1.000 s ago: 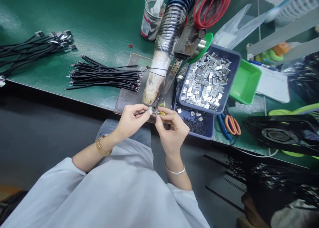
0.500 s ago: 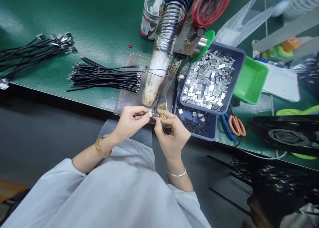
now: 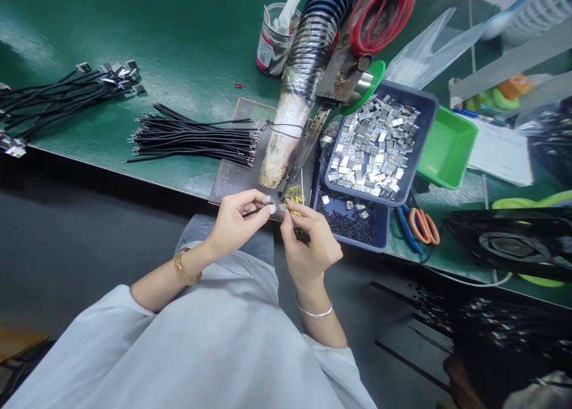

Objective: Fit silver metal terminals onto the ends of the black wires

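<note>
My left hand (image 3: 241, 218) is closed in a pinch on a short black cable (image 3: 252, 212), whose end points right between thumb and finger. Facing it, my right hand (image 3: 311, 236) pinches a small silver metal connector (image 3: 283, 207) by its right side. Cable end and connector meet between my fingertips; whether they are joined is too small to tell. Just above both hands are the soldering machine's narrow tip (image 3: 292, 174) and the whitish end of an extraction hose (image 3: 274, 165). A bundle of black cables (image 3: 192, 138) with stripped ends lies left of the hose.
A blue tray of silver connectors (image 3: 329, 180) overlaps a lower blue tray (image 3: 381, 242) holding small black parts. Right of these are a green bin (image 3: 447, 141) and orange-handled pliers (image 3: 424, 225). Cables with connectors (image 3: 89, 90) lie far left. A jar (image 3: 267, 46) stands behind the hose.
My right fingers have closed in on the connector, and the two fingertips are nearer each other. The view has shifted slightly, moving the bench items a little.
</note>
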The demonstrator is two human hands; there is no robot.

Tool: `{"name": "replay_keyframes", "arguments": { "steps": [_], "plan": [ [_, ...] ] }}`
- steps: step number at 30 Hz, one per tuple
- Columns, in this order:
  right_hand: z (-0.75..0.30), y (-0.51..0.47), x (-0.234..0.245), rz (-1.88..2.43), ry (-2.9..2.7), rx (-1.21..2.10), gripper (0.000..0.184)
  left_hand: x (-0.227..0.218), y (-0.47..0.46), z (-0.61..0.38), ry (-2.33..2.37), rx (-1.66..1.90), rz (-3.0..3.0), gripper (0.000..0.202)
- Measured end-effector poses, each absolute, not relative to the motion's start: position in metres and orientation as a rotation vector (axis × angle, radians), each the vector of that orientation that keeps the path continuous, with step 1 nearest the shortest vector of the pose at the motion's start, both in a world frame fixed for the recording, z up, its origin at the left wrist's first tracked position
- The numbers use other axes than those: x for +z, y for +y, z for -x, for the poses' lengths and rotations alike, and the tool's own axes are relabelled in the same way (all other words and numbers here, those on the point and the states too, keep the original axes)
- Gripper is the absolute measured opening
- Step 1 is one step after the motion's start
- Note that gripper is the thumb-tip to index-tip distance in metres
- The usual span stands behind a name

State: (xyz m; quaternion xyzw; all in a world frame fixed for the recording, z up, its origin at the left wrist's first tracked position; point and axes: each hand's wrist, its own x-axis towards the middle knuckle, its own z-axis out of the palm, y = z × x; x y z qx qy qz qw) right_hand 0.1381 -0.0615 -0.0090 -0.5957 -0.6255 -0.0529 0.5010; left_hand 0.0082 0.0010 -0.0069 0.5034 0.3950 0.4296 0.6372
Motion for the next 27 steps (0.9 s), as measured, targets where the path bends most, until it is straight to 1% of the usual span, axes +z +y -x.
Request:
{"name": "replay_keyframes", "arguments": {
  "steps": [4,6,13,20,27],
  "plan": [
    [-0.139,-0.061,-0.005,1.476,-1.241,0.428,0.01,-0.008,-0.002,-0.005,0.827,0.972,-1.15,0.015],
    [-0.14,-0.061,-0.003,1.455,-1.193,0.535,0.01,-0.008,-0.003,-0.005,0.832,0.939,-1.164,0.014],
    [-0.139,-0.057,-0.004,1.475,-1.341,0.236,0.012,-0.008,0.0,-0.01,0.851,1.006,-1.172,0.012],
    [-0.139,-0.051,-0.003,1.476,-1.398,0.131,0.013,-0.003,0.001,-0.012,0.887,1.01,-1.206,0.011],
    [-0.142,-0.054,-0.002,1.44,-1.589,-0.038,0.016,-0.002,0.0,-0.01,0.933,1.0,-1.231,0.01]
  ]
}}
